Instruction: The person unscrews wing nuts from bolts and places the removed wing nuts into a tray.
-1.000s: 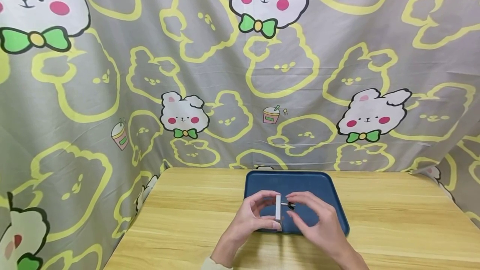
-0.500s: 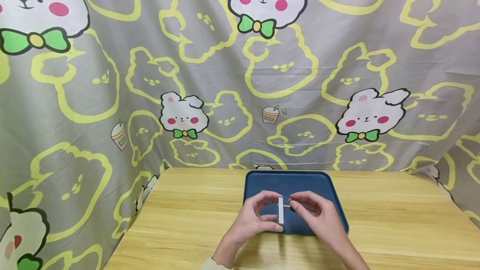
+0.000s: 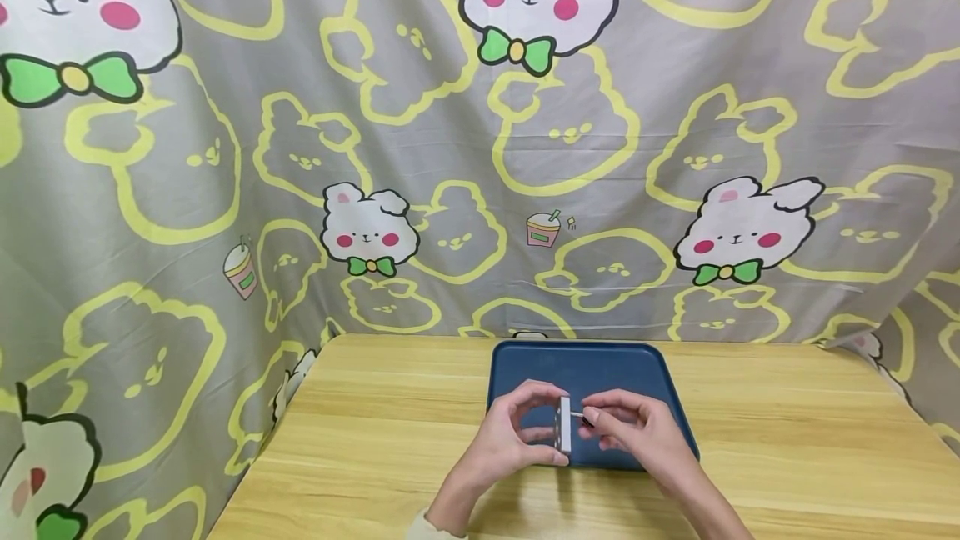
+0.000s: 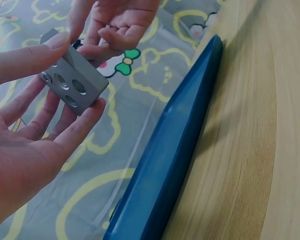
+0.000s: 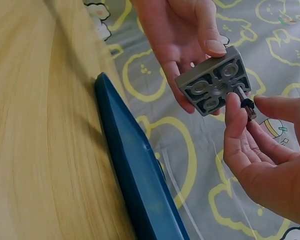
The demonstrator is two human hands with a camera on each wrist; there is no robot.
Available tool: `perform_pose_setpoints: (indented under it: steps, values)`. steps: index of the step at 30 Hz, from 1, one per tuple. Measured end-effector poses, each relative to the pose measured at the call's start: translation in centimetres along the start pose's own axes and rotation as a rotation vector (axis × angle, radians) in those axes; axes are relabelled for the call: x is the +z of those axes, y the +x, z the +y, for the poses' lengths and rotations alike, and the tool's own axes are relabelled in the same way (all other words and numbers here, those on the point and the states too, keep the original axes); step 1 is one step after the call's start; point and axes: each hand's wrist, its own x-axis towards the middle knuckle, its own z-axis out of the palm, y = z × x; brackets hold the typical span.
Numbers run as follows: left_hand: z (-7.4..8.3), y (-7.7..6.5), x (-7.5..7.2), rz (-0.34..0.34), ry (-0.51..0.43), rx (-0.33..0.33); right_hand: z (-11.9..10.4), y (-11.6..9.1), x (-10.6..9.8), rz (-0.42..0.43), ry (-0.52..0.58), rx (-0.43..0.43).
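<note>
Grey block [image 4: 79,75] in left grip [image 3: 508,438], screw [image 5: 242,94] in right [image 3: 637,427]; ribs [image 5: 213,83] from right wrist only

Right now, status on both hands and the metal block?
Left hand gripping holed metal block by its edges. Right hand pinching threaded bolt at block's face. Blue tray below; nothing visibly blocking.

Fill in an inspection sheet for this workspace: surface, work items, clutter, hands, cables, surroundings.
Surface: light wood-grain table, with a blue tray on it.
Work items: grey metal block with several holes, held up off the table; screw with a dark collar, reaching the block's face, seating depth unclear.
Clutter: nothing seen.
Left hand: grips the block by its edges.
Right hand: pinches the screw's outer end.
Cables: nothing seen.
Surroundings: grey cartoon-print fabric hangs behind the table.
</note>
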Motion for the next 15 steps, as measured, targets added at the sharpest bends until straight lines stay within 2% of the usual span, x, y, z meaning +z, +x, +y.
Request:
perform_pose_setpoints:
  steps: [8, 15]
  values:
    - [0.00, -0.01, 0.04, 0.000, 0.014, -0.008, 0.13, -0.12, -0.12, -0.022, -0.013, -0.032]
    - [-0.07, 0.02, -0.07, 0.001, -0.001, -0.016, 0.08, -0.23, 0.05, 0.004, -0.063, -0.093]
